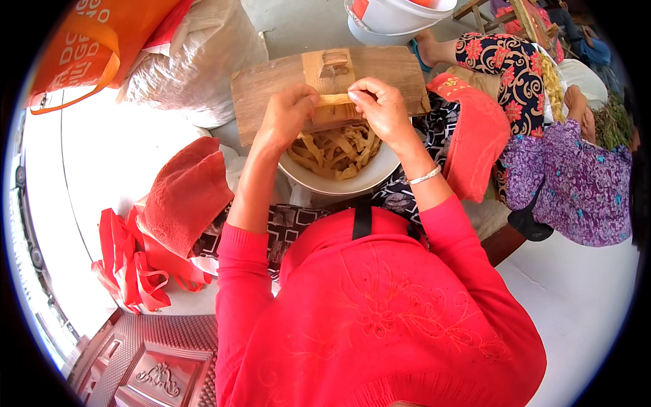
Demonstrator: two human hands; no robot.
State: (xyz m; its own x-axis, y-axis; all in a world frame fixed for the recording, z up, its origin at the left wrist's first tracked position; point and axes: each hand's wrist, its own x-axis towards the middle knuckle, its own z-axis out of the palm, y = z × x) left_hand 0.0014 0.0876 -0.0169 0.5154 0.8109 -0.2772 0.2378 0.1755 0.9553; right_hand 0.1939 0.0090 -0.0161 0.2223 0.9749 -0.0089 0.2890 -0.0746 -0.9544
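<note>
Room is left to the board (386,66) edges outside left hand (288,112) and right hand (384,110); a yellow strip (334,100) is being pinched crosswise between!

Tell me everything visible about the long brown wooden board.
The long brown wooden board is roughly rectangular, with visible grain. A lighter tan, wood-like section crosses its middle and carries a raised piece near the far edge. The board lies crosswise, its right end slightly farther away, overlapping the far side of the round white bowl; contact with the rim is hidden. The left hand and right hand hold a flat yellow strip over it; whether they touch the board is unclear.
</note>
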